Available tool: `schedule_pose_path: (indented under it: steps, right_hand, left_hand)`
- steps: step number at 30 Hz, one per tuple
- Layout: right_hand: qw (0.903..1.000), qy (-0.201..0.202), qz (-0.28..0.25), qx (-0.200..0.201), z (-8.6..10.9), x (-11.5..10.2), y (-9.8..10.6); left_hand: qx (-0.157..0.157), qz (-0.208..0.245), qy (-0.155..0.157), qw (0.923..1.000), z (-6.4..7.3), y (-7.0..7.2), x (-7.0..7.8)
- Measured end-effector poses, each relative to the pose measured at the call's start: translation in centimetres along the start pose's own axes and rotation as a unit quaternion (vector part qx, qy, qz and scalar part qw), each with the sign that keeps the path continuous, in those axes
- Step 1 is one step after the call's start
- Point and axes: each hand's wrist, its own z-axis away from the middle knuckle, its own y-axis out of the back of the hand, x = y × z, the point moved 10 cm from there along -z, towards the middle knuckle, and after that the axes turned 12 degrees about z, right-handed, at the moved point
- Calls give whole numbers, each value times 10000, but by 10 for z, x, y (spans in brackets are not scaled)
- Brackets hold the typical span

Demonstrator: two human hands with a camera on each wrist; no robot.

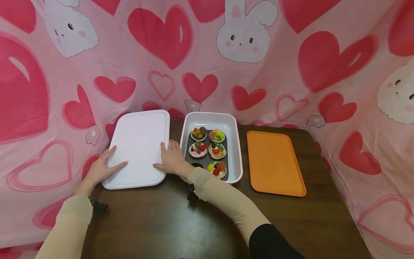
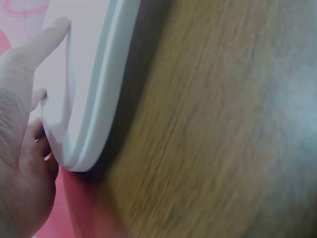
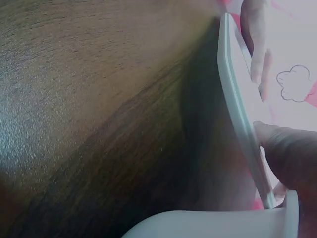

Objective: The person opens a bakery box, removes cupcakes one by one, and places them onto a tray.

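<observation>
White lid (image 1: 139, 144) lies at the left of the worktop (image 1: 145, 223), left hand (image 1: 99, 169) and right hand (image 1: 173, 158) resting fingers-spread at its side edges; white container (image 1: 210, 122) close rightward, wider room in front.

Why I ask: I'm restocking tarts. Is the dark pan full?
Not full: five tarts sit in the dark pan; its near-left cup, partly hidden, looks empty.

The tub (image 1: 233, 144) is plain white; left of it there's an equally white lid (image 1: 140, 144), right of it a solid orange tray (image 1: 275, 162). Inside the tub, a dark grey pan (image 1: 207, 144) sets off tarts (image 1: 217, 151) dotted red, yellow, green and brown. Beneath it I see brown wood grain on the table (image 1: 155, 219); behind it, pink cloth (image 1: 207, 54) printed with red hearts and white bunnies.
</observation>
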Motion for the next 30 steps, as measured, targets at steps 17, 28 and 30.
schedule_pose_path:
  steps: [17,28,30]
  right_hand:
    - [9939,123,945,-561,0,0,-16]
    - [9877,379,1347,-694,-4,-13,-23]
    - [9859,414,1453,-716,-4,-15,-25]
  left_hand:
    - [-28,-372,-248,9990,-12,-16,10]
    - [56,-431,-122,9990,-6,-16,0]
    - [53,-428,-112,9990,-5,-16,-2]
